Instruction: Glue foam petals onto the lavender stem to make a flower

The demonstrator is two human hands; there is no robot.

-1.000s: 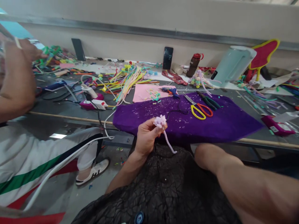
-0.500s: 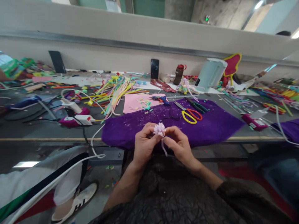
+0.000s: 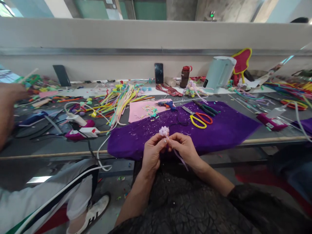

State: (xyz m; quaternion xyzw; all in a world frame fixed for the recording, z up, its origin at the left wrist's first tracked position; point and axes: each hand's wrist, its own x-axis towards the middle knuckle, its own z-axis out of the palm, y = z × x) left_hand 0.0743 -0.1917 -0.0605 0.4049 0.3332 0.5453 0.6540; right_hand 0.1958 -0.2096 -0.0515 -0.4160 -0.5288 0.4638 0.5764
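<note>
A small pale lilac pipe-cleaner flower sits between my hands, above the front of a purple cloth. My left hand is closed, pinching the flower just under its head. With thumb and forefinger, my right hand grips the lilac pipe-cleaner stem, whose loose end slants down to the right below the fingers. Both sets of fingertips meet beneath the flower and hide part of the stem. Beyond them on the cloth lie scissors with yellow and red handles and dark green-handled pliers.
A blue glue gun rests by a pink sheet with cut bits. Many pipe cleaners are heaped behind. Power strips and cables lie left. A kettle and bottle stand at the back. Another person's hand is far left.
The flower has tilted, and more of the stem's tail now extends down to the right past my right hand. Another person's hand has come into view at the left.
</note>
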